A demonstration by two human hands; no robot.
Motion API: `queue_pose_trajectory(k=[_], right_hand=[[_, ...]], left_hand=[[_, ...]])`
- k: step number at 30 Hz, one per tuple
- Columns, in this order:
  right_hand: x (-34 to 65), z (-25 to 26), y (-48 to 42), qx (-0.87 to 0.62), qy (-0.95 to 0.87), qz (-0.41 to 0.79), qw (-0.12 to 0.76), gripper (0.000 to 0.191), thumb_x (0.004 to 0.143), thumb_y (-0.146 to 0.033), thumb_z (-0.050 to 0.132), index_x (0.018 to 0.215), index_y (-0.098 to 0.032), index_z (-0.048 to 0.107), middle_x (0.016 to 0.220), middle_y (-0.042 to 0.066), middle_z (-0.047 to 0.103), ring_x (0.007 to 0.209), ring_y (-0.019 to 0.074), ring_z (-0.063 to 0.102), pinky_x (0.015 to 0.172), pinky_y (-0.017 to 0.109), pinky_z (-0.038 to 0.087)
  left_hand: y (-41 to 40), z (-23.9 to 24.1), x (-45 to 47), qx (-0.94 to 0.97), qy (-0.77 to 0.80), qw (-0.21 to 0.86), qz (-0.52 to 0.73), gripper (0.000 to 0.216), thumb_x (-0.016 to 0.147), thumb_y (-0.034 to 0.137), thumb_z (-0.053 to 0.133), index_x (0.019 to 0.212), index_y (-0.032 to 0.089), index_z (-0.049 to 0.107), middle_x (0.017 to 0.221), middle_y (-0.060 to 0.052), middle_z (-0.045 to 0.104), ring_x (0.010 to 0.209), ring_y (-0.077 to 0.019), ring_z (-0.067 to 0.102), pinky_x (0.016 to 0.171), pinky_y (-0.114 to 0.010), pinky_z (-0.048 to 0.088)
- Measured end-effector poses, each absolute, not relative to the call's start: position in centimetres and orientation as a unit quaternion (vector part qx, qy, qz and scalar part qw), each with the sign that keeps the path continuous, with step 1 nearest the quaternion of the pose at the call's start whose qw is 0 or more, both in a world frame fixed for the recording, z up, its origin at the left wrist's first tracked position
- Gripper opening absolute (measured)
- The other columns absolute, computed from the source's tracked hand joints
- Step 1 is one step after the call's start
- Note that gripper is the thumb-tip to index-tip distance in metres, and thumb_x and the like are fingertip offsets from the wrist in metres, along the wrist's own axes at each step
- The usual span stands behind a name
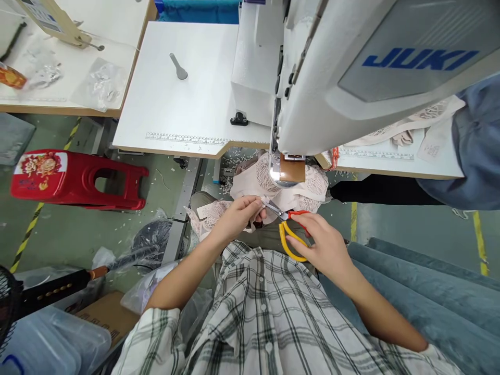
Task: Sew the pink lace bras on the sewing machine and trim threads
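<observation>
Pale pink lace bras [253, 179] lie across my lap, below the head of the sewing machine [332, 104]. My left hand [244, 212] is closed, its thumb and fingers pinching a bit of the pale fabric. In my right hand [321, 242] is a pair of scissors [292, 240] with one red and one yellow handle loop. The blades point left and their tips meet the fabric at my left fingertips. Whether the blades are fully closed I cannot make out.
A white table [195, 88] with a printed ruler edge and a grey tool [178, 66] is at upper left. A red plastic stool [78, 179] lies on its side on the floor. Another person's blue cap [478, 135] shows at right, beside more pink fabric [406, 125].
</observation>
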State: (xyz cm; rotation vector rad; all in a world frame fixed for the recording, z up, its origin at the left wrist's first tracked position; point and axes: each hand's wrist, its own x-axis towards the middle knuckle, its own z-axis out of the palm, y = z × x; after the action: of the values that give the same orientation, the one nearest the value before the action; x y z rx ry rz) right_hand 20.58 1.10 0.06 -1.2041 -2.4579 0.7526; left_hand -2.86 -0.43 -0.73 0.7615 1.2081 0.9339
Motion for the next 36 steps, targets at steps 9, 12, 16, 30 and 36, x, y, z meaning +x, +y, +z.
queue_pose_trajectory(k=[9,12,16,30,36], right_hand=[[21.7,0.0,2.1,-0.430,-0.814,0.355,0.160,0.028,0.090,-0.029,0.061,0.117,-0.025,0.066,0.103,0.006,0.072,0.079,0.0197,0.069,0.067,0.031,0.056],[22.0,-0.1,1.9,-0.430,-0.803,0.368,0.185,0.036,0.081,-0.025,0.065,0.117,-0.024,0.063,0.099,0.005,0.067,0.063,0.0152,0.060,0.059,0.030,0.054],[21.3,-0.4,1.9,-0.406,-0.814,0.373,0.184,0.041,0.077,-0.024,0.066,0.117,-0.024,0.060,0.103,0.006,0.066,0.064,0.0150,0.060,0.063,0.032,0.055],[18.7,0.2,4.1,-0.402,-0.805,0.418,0.126,0.035,0.086,-0.036,0.062,0.119,-0.026,0.069,0.110,0.008,0.074,0.085,0.0234,0.070,0.075,0.037,0.058],[20.1,0.5,3.6,-0.442,-0.777,0.430,0.126,0.035,0.089,-0.042,0.060,0.118,-0.028,0.072,0.098,0.006,0.074,0.078,0.0224,0.069,0.068,0.036,0.059]], left_hand=[[-0.4,-0.5,-3.5,0.266,0.530,0.672,0.443,0.019,0.075,0.033,0.061,0.066,0.016,0.060,0.056,0.002,0.049,0.052,-0.0095,0.037,0.050,-0.024,0.029],[-0.5,-0.6,-3.6,0.232,0.507,0.679,0.477,0.030,0.073,0.043,0.070,0.066,0.016,0.060,0.050,0.006,0.040,0.048,-0.0070,0.030,0.047,-0.023,0.022],[-0.6,-1.0,-3.5,0.215,0.524,0.659,0.495,0.044,0.068,0.055,0.079,0.065,0.017,0.058,0.049,0.007,0.040,0.047,-0.0062,0.031,0.045,-0.021,0.022],[-0.8,0.0,-3.4,0.350,0.599,0.573,0.436,0.045,0.085,0.056,0.063,0.063,0.017,0.056,0.058,0.003,0.053,0.052,-0.0082,0.043,0.052,-0.022,0.034],[-0.9,-0.5,-3.0,0.317,0.604,0.557,0.474,0.041,0.085,0.052,0.065,0.064,0.018,0.056,0.057,0.005,0.048,0.053,-0.0081,0.041,0.054,-0.022,0.034]])
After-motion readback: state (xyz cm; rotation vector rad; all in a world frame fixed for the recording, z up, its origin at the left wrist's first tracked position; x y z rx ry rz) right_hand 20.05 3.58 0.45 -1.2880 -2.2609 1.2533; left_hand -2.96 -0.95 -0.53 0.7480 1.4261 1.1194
